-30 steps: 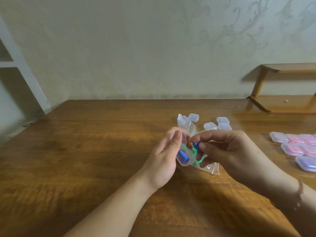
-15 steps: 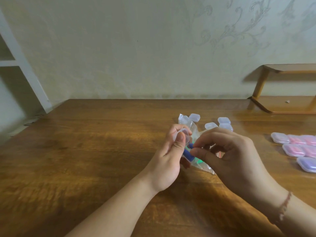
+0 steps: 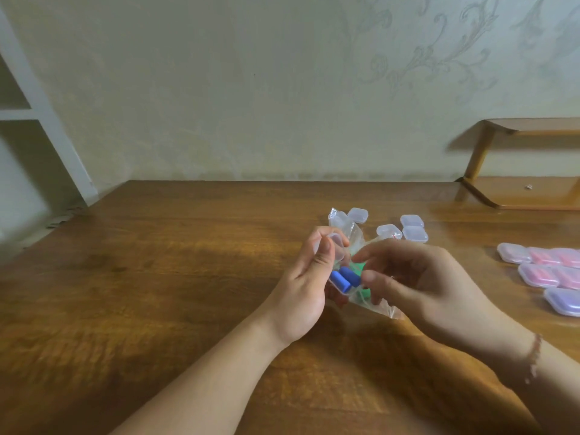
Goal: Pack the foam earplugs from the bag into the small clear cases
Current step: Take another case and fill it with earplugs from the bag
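My left hand (image 3: 306, 288) holds a small clear case (image 3: 335, 246) open above the wooden table (image 3: 157, 277). Two blue foam earplugs (image 3: 344, 279) lie side by side in the case's lower half. My right hand (image 3: 417, 282) hovers just right of the case, its thumb and forefinger apart and its fingertips close to the earplugs. Under both hands lies a crumpled clear plastic bag (image 3: 376, 306) with green earplugs (image 3: 359, 267) showing through it.
Several empty clear cases (image 3: 411, 230) lie behind the bag. Filled cases with pink and purple contents (image 3: 546, 271) lie in rows at the right edge. A low wooden shelf (image 3: 527, 189) stands at the back right and a white shelf unit (image 3: 37, 120) at the left.
A second blue earplug now lies in the case beside the first. My right hand has let go of it and drawn its fingers slightly back to the right.
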